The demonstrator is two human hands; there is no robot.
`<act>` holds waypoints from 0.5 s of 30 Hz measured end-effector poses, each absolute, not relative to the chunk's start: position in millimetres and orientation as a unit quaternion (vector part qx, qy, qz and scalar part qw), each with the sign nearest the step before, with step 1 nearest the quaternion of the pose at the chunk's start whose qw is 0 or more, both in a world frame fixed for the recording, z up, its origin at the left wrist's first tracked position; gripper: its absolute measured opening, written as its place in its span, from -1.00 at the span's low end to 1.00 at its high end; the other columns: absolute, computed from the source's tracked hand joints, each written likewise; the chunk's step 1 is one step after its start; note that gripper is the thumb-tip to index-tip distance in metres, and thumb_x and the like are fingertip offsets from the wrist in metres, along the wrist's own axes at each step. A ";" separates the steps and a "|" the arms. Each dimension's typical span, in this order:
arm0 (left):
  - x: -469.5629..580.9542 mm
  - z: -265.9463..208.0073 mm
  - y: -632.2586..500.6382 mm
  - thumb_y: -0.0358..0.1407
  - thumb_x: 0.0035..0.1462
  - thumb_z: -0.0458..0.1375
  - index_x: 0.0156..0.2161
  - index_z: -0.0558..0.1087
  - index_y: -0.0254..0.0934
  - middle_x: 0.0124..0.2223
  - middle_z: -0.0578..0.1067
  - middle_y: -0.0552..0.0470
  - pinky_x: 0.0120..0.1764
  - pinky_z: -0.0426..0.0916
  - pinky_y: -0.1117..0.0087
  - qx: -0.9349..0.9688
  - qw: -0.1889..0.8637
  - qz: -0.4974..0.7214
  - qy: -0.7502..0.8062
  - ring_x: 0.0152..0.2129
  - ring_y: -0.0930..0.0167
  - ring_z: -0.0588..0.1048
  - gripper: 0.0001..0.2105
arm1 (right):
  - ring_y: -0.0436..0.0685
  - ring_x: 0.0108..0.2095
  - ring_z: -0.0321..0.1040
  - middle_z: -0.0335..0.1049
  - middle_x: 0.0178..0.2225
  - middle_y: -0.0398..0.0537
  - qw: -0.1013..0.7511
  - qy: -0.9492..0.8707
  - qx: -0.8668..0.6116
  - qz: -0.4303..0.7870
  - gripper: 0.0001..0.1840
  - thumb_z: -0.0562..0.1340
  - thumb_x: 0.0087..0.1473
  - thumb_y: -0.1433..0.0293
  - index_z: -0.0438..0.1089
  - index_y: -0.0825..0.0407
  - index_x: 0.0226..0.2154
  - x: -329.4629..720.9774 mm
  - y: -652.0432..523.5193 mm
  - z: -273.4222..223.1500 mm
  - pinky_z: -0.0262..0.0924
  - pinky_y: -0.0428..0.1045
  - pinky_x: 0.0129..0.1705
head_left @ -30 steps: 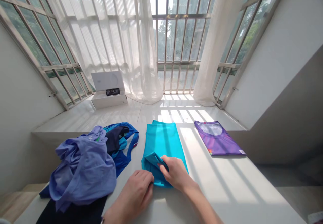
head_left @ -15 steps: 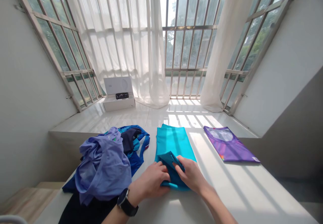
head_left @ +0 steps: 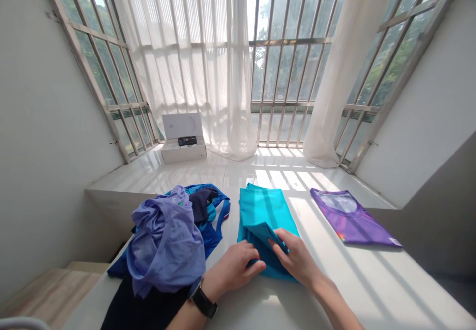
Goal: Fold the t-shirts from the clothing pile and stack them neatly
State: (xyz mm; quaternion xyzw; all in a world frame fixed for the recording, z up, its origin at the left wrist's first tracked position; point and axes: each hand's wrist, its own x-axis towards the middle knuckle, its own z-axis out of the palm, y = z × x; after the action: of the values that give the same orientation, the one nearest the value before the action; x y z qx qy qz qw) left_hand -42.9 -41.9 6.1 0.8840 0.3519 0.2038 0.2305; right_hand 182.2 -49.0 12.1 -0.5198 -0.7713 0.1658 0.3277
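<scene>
Barred windows (head_left: pixel 284 72) with sheer white curtains (head_left: pixel 193 62) stand at the back of a sunlit room, above a pale ledge (head_left: pixel 232 171). On the ledge, an open white box (head_left: pixel 184 154) contains a small black object. In front is a white table (head_left: pixel 375 283), striped with shadow.

Turquoise cloth (head_left: pixel 264 203) lies at the middle of the table, between the other clothes, its near part under both hands. Right hand (head_left: pixel 295 258): thumb and forefinger pinch the raised flap of the cloth, near its right end. Left hand (head_left: pixel 236 265): at the near left edge of the cloth, fingers curled, thumb pointing right; whether fabric is gripped beneath the fingers cannot be told.

Condition of the cloth: plain, bright, folded into a long rectangle, flat at its far end, where a second layer shows past the upper fold. The near end is lifted, with a darker, shaded hollow under the flap. Bands of shadow cross the surface.

Left of it: a rumpled lavender garment (head_left: pixel 167 246) on a heap of blue and black clothes. Right of it, well apart: a neatly folded purple shirt (head_left: pixel 372 226). A black watch (head_left: pixel 204 302) is on the left wrist.
</scene>
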 end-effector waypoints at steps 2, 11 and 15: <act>-42.2 6.2 -41.5 -0.24 0.34 0.17 -0.32 0.54 -0.25 -0.27 0.56 0.01 -0.20 0.31 0.40 0.878 0.224 0.213 0.366 -0.26 0.35 0.49 -0.80 | 0.09 -0.42 0.31 0.36 -0.43 -0.14 0.328 -0.772 -0.522 0.155 -0.73 0.06 0.32 0.25 0.30 -0.04 -0.39 182.9 -48.2 11.5 0.17 0.00 -0.31; -38.7 1.6 -38.5 -0.34 0.22 0.24 -0.30 0.57 -0.25 -0.27 0.56 -0.01 -0.21 0.34 0.39 0.852 0.235 0.225 0.410 -0.25 0.31 0.50 -0.93 | 0.07 -0.44 0.29 0.34 -0.45 -0.17 0.359 -0.771 -0.508 0.136 -0.73 0.09 0.31 0.22 0.30 -0.05 -0.40 185.1 -46.5 12.9 0.17 -0.02 -0.33; -39.0 0.8 -37.3 -0.34 0.19 0.26 -0.30 0.56 -0.25 -0.25 0.56 -0.02 -0.20 0.35 0.39 0.846 0.246 0.230 0.414 -0.22 0.30 0.51 -0.95 | 0.08 -0.45 0.30 0.35 -0.46 -0.16 0.367 -0.762 -0.515 0.140 -0.71 0.10 0.31 0.19 0.34 -0.05 -0.39 185.8 -45.7 13.3 0.19 -0.01 -0.33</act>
State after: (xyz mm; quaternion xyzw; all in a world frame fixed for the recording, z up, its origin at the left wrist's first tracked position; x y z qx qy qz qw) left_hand -39.0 -37.3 0.8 0.8459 0.4139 0.2299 0.2455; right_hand 185.8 -45.7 13.3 -0.5152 -0.7616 0.1396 0.3674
